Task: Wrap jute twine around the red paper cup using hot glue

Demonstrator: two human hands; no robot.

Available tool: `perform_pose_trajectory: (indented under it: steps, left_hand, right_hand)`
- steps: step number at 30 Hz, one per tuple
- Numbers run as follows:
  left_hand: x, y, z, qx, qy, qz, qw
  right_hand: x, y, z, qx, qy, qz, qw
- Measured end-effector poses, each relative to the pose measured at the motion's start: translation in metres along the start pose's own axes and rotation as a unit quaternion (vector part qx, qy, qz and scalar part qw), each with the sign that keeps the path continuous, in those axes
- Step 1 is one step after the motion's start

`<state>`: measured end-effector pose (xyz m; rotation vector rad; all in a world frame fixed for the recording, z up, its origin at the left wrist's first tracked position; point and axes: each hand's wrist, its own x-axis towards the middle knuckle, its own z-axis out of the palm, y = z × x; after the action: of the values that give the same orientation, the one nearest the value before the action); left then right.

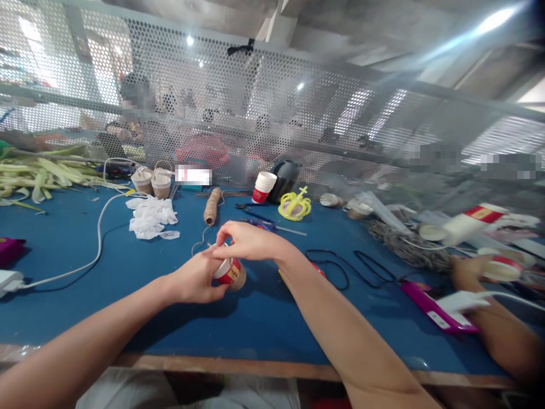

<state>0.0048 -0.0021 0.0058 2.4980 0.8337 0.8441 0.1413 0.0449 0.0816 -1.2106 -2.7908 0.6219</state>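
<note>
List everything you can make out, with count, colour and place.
Table: one, blue, foreground.
Screen: one, grey, behind the table.
Leaf strips: one pile, green, back left.
Upright cups: two, white and brown, back left.
Crumpled sheets: one heap, white, left.
Twine roll: one, brown, centre back.
Cup stack: one, white and red, centre back.
Jug: one, black, beside that stack.
Crown: one, yellow, right of jug.
Tool: one, blue, centre.
Power strips: two, purple, left and right.
Cord heap: one, grey, right.
Lying cups: several, white and red, right.
Co-worker's hand: one, bare, right.
Held cup: one, white, red and brown, front centre.
Left hand: one, bare, holding the cup.
Right hand: one, bare, over it.
</note>
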Motion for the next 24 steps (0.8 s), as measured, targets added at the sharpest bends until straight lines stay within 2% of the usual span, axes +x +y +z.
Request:
perform_pose_trajectory:
  steps: [3, 5, 6, 8, 10, 11, 13, 16, 20, 24]
  left_hand:
    - [0.0, 0.0, 0.0, -0.004, -0.009, 0.011, 1.0]
    - [-0.001, 0.0, 0.001, -0.006, -0.005, 0.006, 1.0]
    - [-0.001, 0.0, 0.001, -0.009, -0.001, -0.005, 1.0]
    - [-0.002, -0.001, 0.0, -0.038, 0.011, -0.05, 0.998]
    - [-0.003, -0.002, -0.001, -0.112, 0.023, -0.116, 0.987]
    - [-0.003, -0.002, -0.002, -0.162, 0.026, -0.148, 0.975]
    - [-0.003, -0.002, -0.003, -0.258, 0.027, -0.199, 0.945]
    - [-0.002, -0.002, -0.004, -0.351, 0.031, -0.233, 0.906]
    - [-0.002, -0.001, -0.004, -0.4, 0.04, -0.246, 0.882]
    - [-0.002, 0.001, -0.003, -0.379, 0.025, -0.248, 0.891]
  right_hand:
    - [0.0, -0.008, 0.0, -0.073, -0.013, 0.013, 0.997]
    - [-0.001, -0.01, 0.002, -0.066, -0.009, 0.017, 0.998]
    - [-0.001, -0.011, 0.003, -0.039, 0.015, 0.014, 0.999]
    - [-0.005, -0.009, 0.005, 0.056, 0.1, 0.008, 0.993]
    - [-0.011, -0.005, 0.007, 0.178, 0.184, 0.011, 0.967]
    - [-0.014, -0.002, 0.008, 0.243, 0.206, 0.013, 0.948]
    - [-0.023, 0.004, 0.01, 0.372, 0.22, 0.012, 0.902]
    - [-0.034, 0.013, 0.014, 0.506, 0.24, 0.013, 0.828]
    - [-0.039, 0.019, 0.021, 0.561, 0.285, 0.027, 0.777]
    - [-0.035, 0.021, 0.028, 0.562, 0.317, 0.022, 0.763]
